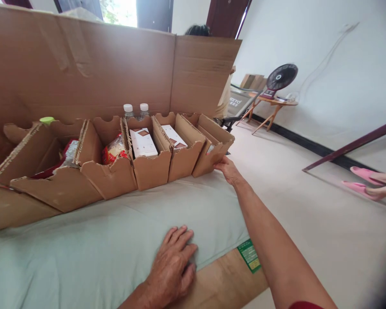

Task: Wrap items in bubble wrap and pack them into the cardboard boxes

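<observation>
My left hand (173, 264) lies flat on the pale green cloth (116, 240), fingers stretched out, holding nothing. My right hand (229, 170) reaches to the far right end of the row and grips the lower front corner of the last open cardboard box (212, 159); some fingertips are hidden by it. Beside that box stands another cardboard bin (185, 165) with a white carton (173, 136) inside. The bin to its left holds a similar white carton (143, 142). Farther left, a red and clear food packet (115, 150) sits in one bin and a shiny silver packet (70, 152) in another.
A tall cardboard panel (116, 64) rises behind the bins, with two clear bottles (143, 110) and a green lid (46, 120) before it. At right are a fan (281, 77) on a wooden table (276, 102) and a person's feet in pink slippers (362, 189).
</observation>
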Action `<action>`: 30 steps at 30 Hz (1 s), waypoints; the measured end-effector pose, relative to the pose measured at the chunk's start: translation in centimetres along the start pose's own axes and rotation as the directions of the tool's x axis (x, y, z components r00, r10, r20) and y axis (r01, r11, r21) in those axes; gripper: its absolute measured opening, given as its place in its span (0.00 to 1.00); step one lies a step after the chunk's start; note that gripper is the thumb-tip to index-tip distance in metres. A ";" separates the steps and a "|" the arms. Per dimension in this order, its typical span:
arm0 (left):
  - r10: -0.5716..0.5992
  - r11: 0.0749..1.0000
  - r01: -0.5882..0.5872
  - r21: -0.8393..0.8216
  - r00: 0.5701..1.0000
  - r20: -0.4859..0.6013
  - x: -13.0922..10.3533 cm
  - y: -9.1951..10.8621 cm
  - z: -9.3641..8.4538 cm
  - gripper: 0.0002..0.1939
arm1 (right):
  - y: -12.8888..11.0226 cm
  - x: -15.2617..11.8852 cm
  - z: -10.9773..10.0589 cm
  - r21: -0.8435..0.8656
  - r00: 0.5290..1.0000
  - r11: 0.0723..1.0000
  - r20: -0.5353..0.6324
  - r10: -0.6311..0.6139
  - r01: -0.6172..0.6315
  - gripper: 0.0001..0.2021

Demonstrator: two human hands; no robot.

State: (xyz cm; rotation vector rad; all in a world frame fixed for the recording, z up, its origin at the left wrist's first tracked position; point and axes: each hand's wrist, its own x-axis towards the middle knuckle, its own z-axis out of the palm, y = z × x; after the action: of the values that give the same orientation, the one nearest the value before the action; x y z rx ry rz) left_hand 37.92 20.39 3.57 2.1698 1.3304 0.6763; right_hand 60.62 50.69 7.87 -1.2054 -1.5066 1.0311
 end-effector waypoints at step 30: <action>-0.288 0.932 0.059 -0.357 0.717 -0.635 0.9 -1.5 -0.6 0.36 | -15.2 -19.9 2.1 -0.622 0.940 0.706 0.229 -0.251 0.340 0.08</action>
State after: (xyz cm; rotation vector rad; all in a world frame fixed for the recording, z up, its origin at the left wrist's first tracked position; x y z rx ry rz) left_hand 36.92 21.89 3.20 1.5414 1.6058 1.5934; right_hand 57.34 28.37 18.99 -1.3029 -2.1911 0.3489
